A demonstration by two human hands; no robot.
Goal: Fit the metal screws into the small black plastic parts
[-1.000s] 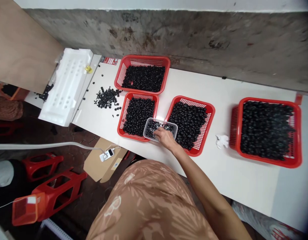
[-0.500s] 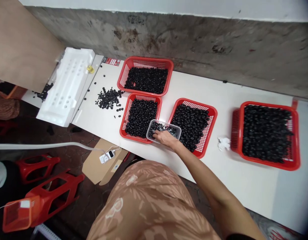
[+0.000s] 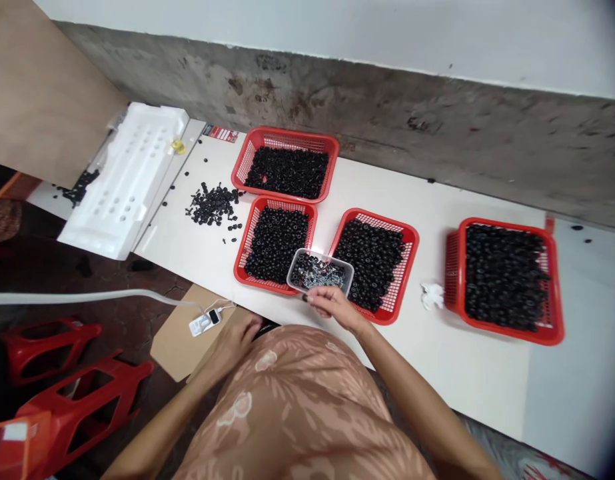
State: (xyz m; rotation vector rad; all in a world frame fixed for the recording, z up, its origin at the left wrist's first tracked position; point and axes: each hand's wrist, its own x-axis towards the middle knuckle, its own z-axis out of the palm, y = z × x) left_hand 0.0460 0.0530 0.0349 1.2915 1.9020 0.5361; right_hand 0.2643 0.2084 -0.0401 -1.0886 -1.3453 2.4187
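Observation:
My right hand (image 3: 331, 303) hovers at the near edge of the white table (image 3: 467, 360), just in front of a small clear tub (image 3: 293, 275). Its fingers are pinched on a small black part. The tub holds black and shiny small parts and rests across the rims of two red baskets (image 3: 241, 248) (image 3: 406, 267), both full of black ring-shaped parts. My left hand (image 3: 233, 341) is lower, below the table edge beside my patterned lap, fingers loosely stretched with nothing in them.
Two more red baskets of black parts stand at the back (image 3: 247, 148) and at the right (image 3: 554, 287). A loose heap of black parts (image 3: 212, 202), a white foam tray (image 3: 122, 183) and a crumpled white scrap (image 3: 430, 295) lie on the table. Red stools (image 3: 87, 393), cardboard (image 3: 180, 343) and a power strip (image 3: 203, 322) are on the floor.
My right hand has drawn back out of the clear tub toward the table edge, now pinched. My left hand and forearm have come into view at the lower left.

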